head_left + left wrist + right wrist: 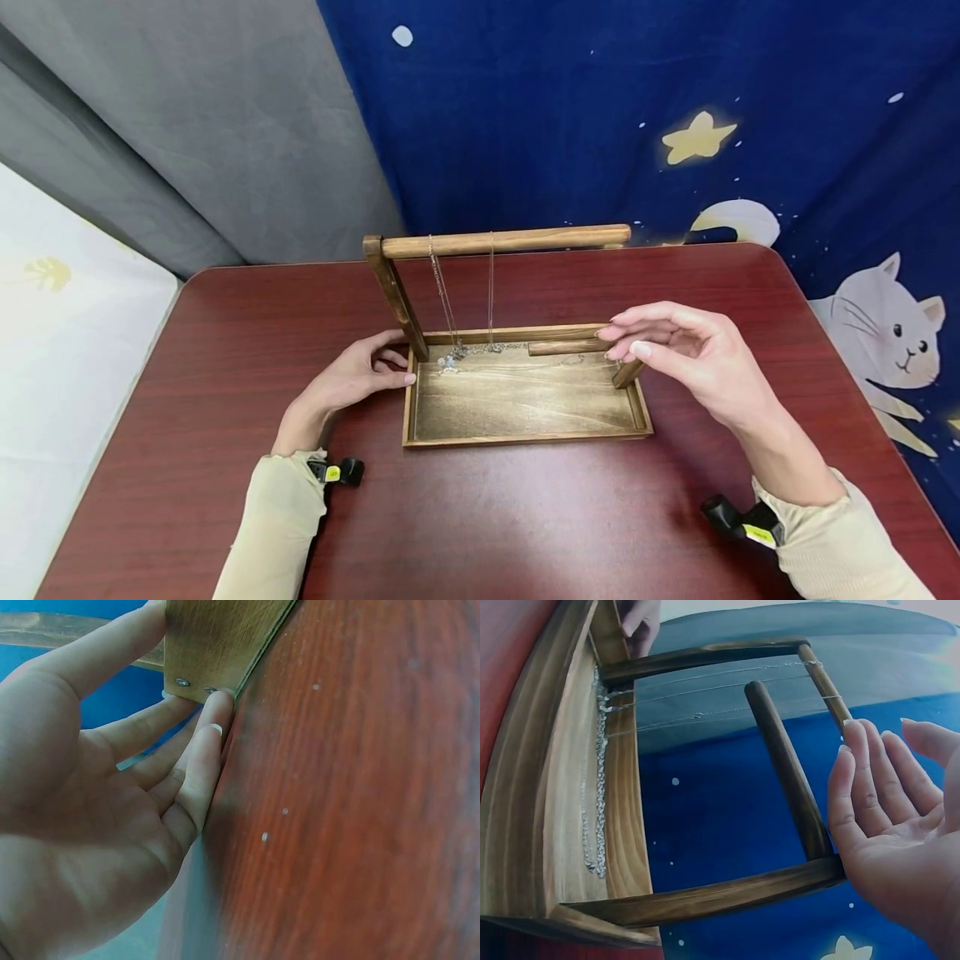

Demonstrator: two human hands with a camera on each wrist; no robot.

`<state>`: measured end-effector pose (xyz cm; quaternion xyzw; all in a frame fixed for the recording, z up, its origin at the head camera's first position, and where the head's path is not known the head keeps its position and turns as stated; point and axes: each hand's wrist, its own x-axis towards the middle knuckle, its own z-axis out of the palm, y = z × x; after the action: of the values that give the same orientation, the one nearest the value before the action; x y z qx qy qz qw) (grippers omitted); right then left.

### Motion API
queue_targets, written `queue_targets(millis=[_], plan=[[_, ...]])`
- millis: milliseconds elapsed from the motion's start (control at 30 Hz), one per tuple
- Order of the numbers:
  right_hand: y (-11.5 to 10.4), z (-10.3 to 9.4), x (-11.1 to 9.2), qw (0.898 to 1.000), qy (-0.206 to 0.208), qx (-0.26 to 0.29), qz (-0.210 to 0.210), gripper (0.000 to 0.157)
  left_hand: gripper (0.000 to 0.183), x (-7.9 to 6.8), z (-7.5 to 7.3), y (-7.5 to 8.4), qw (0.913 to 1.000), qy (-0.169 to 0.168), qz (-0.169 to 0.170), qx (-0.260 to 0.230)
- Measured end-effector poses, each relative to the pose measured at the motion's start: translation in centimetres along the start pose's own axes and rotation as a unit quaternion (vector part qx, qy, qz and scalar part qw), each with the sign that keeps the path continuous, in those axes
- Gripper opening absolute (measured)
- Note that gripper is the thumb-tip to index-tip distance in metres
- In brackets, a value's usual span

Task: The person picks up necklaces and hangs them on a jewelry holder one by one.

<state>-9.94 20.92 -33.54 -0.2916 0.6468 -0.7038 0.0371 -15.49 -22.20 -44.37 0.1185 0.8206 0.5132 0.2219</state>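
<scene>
A brown wooden necklace stand with a shallow tray [525,408] sits on the table. Its left post [397,296] carries a long upper bar [540,240], with thin necklaces [491,292] draped over it. A shorter lower bar [787,765] runs left from the top of the right post [720,898]. My left hand [360,375] holds the tray's left end, thumb on the side wall and fingers around the back corner. Beside the right post, my right hand [690,358] is raised with relaxed fingers and an empty palm. Its fingertips overlap the upper bar's end in the right wrist view.
Silvery chains and pendants [453,358] lie along the tray's back edge. The reddish-brown table [517,517] extends around the stand. Behind it hang a grey curtain [247,125] and a blue curtain [525,108] with stars and a cat.
</scene>
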Motion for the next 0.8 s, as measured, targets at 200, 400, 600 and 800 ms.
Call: queue_targets(millis=[200, 400, 600, 800], plan=[[0.5, 0.1, -0.6, 0.999, -0.028, -0.037, 0.004, 0.037, 0.074, 0.0, 0.1, 0.0, 1.0000, 0.000, 0.009, -0.002], [1.3, 0.4, -1.2, 0.998, -0.040, -0.056, 0.003, 0.037, 0.073, -0.1, 0.0, -0.1, 0.9999, 0.001, 0.015, 0.003], [2.0, 0.6, -1.6, 0.995, -0.037, -0.087, 0.032, 0.033, 0.073, 0.0, 0.0, -0.2, 0.9998, 0.004, 0.017, 0.003], [2.4, 1.0, -1.9, 0.989, -0.039, -0.125, 0.062, 0.034, 0.074, 0.0, 0.0, -0.2, 0.9999, 0.003, 0.012, -0.004]])
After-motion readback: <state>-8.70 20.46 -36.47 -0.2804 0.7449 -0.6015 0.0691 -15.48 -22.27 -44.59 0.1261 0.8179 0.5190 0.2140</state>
